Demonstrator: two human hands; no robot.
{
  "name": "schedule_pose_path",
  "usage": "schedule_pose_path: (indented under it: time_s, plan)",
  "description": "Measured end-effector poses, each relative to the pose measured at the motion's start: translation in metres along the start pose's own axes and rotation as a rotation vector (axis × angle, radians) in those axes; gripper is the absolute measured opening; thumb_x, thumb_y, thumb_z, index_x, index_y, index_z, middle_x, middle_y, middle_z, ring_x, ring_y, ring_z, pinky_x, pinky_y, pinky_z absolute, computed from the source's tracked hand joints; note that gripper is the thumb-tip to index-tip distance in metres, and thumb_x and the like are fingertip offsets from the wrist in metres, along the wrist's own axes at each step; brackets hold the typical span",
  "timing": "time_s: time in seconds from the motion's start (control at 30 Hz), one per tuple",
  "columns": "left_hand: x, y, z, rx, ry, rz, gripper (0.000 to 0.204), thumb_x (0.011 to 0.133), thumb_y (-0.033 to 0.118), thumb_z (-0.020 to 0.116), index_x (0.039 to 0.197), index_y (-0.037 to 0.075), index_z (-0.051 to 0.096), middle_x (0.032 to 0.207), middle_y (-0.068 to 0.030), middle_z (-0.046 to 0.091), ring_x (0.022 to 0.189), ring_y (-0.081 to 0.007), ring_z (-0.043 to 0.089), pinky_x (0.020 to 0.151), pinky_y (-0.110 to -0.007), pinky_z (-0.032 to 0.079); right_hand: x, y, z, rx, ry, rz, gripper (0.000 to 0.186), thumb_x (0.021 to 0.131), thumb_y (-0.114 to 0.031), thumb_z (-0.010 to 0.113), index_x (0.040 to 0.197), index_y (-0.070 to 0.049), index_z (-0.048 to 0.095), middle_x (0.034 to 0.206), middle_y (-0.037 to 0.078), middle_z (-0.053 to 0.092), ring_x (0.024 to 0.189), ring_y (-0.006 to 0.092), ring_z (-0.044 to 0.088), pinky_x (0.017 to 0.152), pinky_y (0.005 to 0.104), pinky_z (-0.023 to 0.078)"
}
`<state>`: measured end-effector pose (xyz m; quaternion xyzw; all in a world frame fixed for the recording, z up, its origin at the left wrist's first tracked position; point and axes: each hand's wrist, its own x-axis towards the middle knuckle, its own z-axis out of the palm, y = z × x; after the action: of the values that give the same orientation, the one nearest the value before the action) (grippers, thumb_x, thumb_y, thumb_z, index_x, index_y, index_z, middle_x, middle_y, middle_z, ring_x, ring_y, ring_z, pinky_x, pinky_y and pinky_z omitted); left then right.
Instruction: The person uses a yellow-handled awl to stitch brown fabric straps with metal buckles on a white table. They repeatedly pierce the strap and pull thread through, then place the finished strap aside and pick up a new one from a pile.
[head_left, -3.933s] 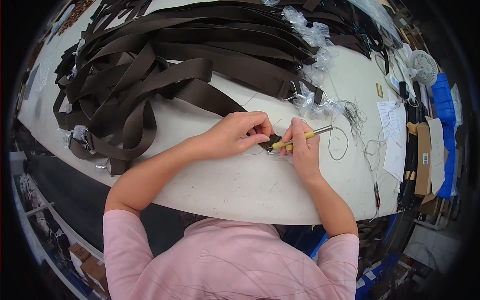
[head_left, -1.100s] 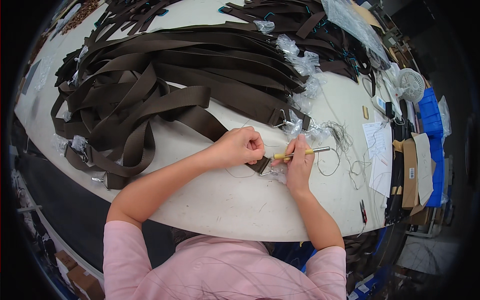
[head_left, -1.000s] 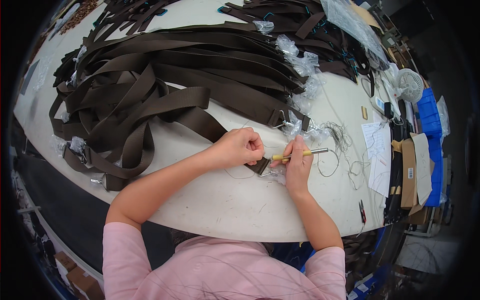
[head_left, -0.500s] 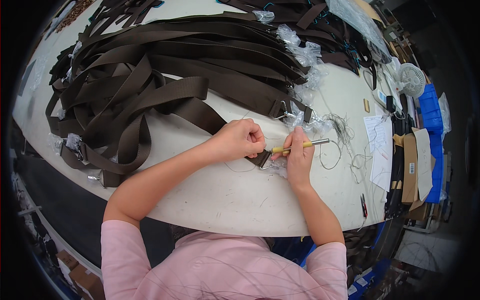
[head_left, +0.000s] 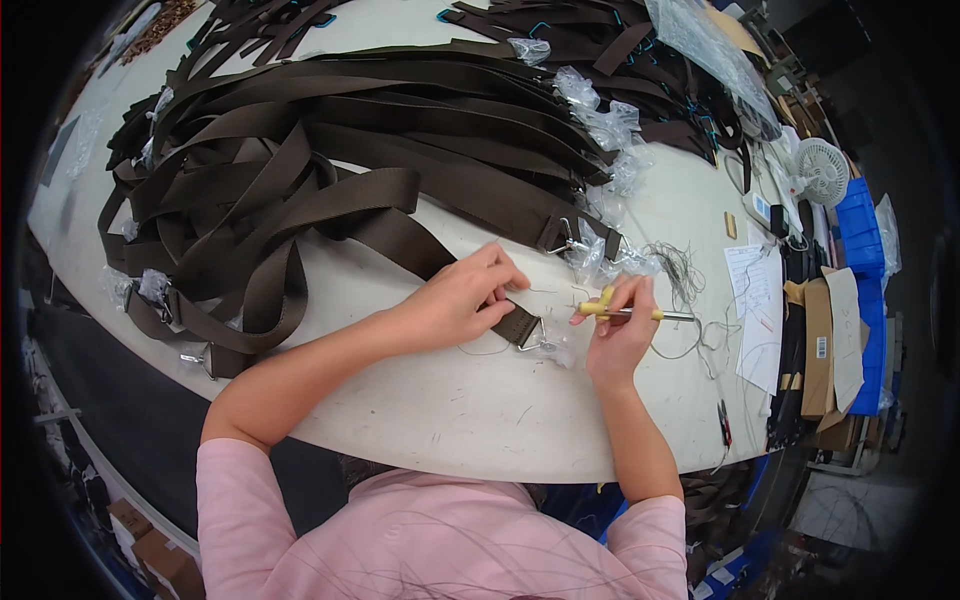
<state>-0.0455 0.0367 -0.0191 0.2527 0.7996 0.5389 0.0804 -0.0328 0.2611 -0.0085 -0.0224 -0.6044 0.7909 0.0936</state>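
Observation:
A dark brown webbing strap (head_left: 424,243) runs from the pile to the middle of the table. Its end carries a metal ring or hook (head_left: 531,337) partly wrapped in clear plastic. My left hand (head_left: 462,298) lies over the strap close to that end, fingers apart, with nothing visible between them. To the right, my right hand (head_left: 622,335) grips a yellow-handled tool (head_left: 602,306) with a thin metal shaft pointing right. It is raised a little away from the strap end; its exact kind is unclear. A loose dark thread (head_left: 655,350) curls beside my right hand.
A heap of brown straps (head_left: 230,200) fills the left and back. Plastic-wrapped metal ends (head_left: 608,118) line its right side. A thread tangle (head_left: 678,268), papers (head_left: 752,300), small scissors or snips (head_left: 725,425), a white fan (head_left: 822,170) and a cardboard box (head_left: 820,345) are at the right.
My right hand has moved right with the tool, away from the strap end, and the tool has turned in it. The left fingers have spread from a pinch and shifted slightly left.

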Motion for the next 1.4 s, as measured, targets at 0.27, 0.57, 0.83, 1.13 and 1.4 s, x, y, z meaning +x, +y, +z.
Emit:
schedule_pose_path:
  time_s: [0.27,0.57,0.83,1.13,1.4]
  plan:
    - [0.001,-0.004,0.012,0.739,-0.05,0.483,0.021,0.075,0.003,0.068,0.094,0.0,0.062,0.093,-0.008,0.056,0.091,-0.0222,0.06,0.073,-0.03,0.057,-0.005,0.019,0.005,-0.14,-0.106,0.175,0.055,0.113,-0.037,0.034,0.069,-0.008,0.047,0.058,-0.001,0.041,0.047,0.011,0.055,0.04,0.0221,0.037]
    - [0.004,-0.011,0.016,0.697,0.015,0.497,0.022,0.075,0.003,0.066,0.097,0.002,0.06,0.096,-0.0075,0.058,0.089,-0.0229,0.061,0.068,-0.032,0.056,-0.006,0.019,0.003,-0.153,-0.133,0.202,0.048,0.113,-0.036,0.038,0.079,-0.004,0.05,0.07,0.002,0.048,0.057,0.0141,0.062,0.049,0.0262,0.049]
    - [0.003,-0.012,0.017,0.664,0.032,0.488,0.022,0.076,0.002,0.065,0.097,0.003,0.059,0.095,-0.0072,0.058,0.087,-0.0233,0.061,0.068,-0.032,0.056,-0.007,0.022,0.009,-0.201,-0.103,0.161,0.05,0.112,-0.038,0.039,0.076,-0.005,0.051,0.064,0.001,0.045,0.052,0.0121,0.057,0.045,0.0245,0.047]
    - [0.003,-0.013,0.018,0.671,0.04,0.493,0.021,0.077,0.003,0.065,0.097,0.003,0.059,0.095,-0.0069,0.058,0.087,-0.0228,0.061,0.068,-0.032,0.056,-0.006,0.02,0.003,-0.193,-0.152,0.196,0.044,0.112,-0.034,0.042,0.083,-0.002,0.052,0.076,0.003,0.051,0.06,0.0105,0.057,0.051,0.0266,0.056]
    - [0.0,-0.016,0.013,0.543,-0.019,0.337,0.028,0.079,0.005,0.071,0.104,0.002,0.058,0.106,-0.0082,0.061,0.098,-0.0274,0.062,0.081,-0.037,0.055,-0.006,0.019,0.003,-0.118,-0.158,0.189,0.044,0.112,-0.032,0.043,0.08,-0.003,0.051,0.076,0.004,0.053,0.06,0.0104,0.057,0.051,0.0253,0.055]
